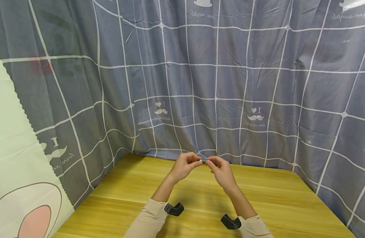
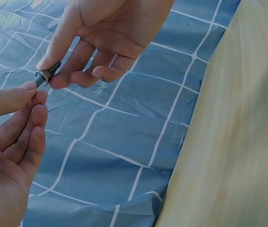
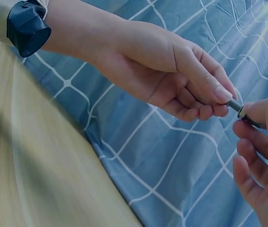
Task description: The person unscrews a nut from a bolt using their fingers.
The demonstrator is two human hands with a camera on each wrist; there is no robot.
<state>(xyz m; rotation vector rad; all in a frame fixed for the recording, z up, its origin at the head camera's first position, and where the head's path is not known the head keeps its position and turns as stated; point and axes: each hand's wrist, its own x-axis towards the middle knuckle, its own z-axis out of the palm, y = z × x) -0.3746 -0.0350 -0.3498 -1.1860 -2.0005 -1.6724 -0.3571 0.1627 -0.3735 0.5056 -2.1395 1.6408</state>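
Between the two hands is a small metal bolt (image 1: pixel 203 161) with a threaded shank and a shiny ring (image 2: pixel 43 74), washer-like, around it. My left hand (image 1: pixel 182 168) pinches the threaded end between thumb and forefinger. On the other side my right hand (image 1: pixel 223 173) pinches the darker end (image 2: pixel 55 67) just past the ring. In the right wrist view the left hand (image 3: pixel 172 71) and right hand (image 3: pixel 266 146) meet at the bolt (image 3: pixel 234 104). The fingertips cover both of its ends. Both hands are raised near the table's far edge.
Below the hands is a yellow wood-grain table (image 1: pixel 135 185). A grey-blue curtain (image 1: pixel 230 82) with white grid lines hangs behind it and along the sides. At the left is a pale cloth (image 1: pixel 10 132) with a cartoon print. Black wrist mounts (image 1: pixel 174 209) sit at the sleeves.
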